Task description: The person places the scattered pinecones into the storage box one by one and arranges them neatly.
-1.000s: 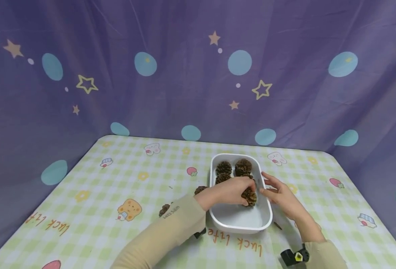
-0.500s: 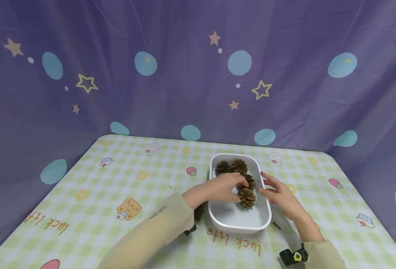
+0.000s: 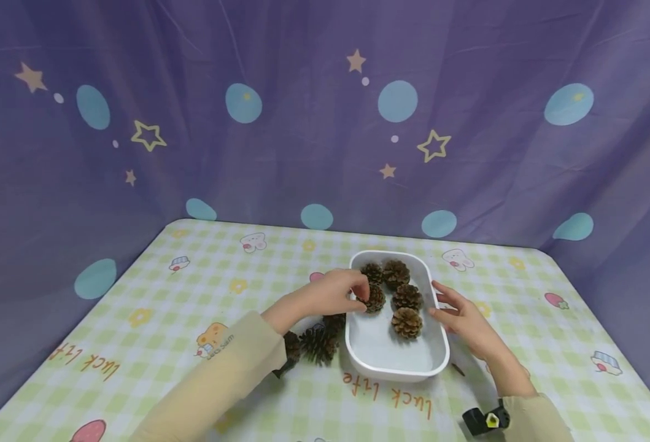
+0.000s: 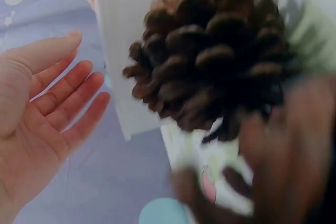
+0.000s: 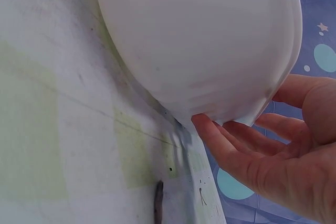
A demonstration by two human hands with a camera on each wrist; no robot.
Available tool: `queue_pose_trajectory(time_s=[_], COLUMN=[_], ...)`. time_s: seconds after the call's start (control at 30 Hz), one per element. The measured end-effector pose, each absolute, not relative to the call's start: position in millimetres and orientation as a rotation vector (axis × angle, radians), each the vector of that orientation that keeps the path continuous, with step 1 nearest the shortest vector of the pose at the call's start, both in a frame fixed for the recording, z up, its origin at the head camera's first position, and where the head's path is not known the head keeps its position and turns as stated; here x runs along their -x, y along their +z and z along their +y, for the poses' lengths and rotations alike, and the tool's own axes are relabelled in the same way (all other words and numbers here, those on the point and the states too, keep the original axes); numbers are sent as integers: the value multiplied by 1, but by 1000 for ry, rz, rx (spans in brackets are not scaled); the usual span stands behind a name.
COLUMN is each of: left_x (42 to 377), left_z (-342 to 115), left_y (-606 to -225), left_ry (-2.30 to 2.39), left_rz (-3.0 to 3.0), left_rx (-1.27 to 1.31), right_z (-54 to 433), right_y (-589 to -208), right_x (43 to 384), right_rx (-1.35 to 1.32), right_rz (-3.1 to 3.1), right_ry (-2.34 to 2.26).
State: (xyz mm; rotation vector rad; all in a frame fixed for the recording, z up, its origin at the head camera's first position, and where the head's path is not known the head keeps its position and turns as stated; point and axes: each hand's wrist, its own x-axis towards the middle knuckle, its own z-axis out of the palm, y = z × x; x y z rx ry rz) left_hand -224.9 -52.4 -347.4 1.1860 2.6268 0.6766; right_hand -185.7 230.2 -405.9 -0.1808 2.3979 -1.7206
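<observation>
A white rectangular box (image 3: 396, 371) stands on the table with several brown pine cones in it, such as one pine cone (image 3: 407, 323) at its middle right. Over the box's left rim reaches my left hand (image 3: 330, 294), its fingertips right at a pine cone (image 3: 376, 299) on the inner left side. In the left wrist view that hand (image 4: 47, 98) has loosely bent fingers and nothing in its grasp. My right hand (image 3: 465, 319) rests its extended fingers against the outer right wall. The right wrist view has these fingertips (image 5: 202, 121) touching the white wall.
Just left of the box, more pine cones lie on the tablecloth, including a dark spiky pine cone (image 3: 319, 345) and another pine cone (image 3: 291, 348) partly behind the left sleeve. A small brown fragment (image 3: 458, 369) lies right of the box. A purple curtain (image 3: 302, 123) hangs behind.
My left hand has drawn back leftward from the front right pine cone to the box's left side, uncovering the cones inside. The right hand stays at the box wall.
</observation>
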Motion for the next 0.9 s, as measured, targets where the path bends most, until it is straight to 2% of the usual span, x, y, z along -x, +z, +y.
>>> queue_pose_trajectory(time_s=[0.4,0.9], left_x=[220,215], left_z=[-82,-85], left_y=[-347,-366], left_ry=[619,505], left_rz=[2678,2618], left_rx=[-1142,-986], right_z=[230,230], right_y=[-405,-403], right_x=[186,184], right_rx=[176,179], right_rz=[2388,2390], right_ry=[-1723,-1711])
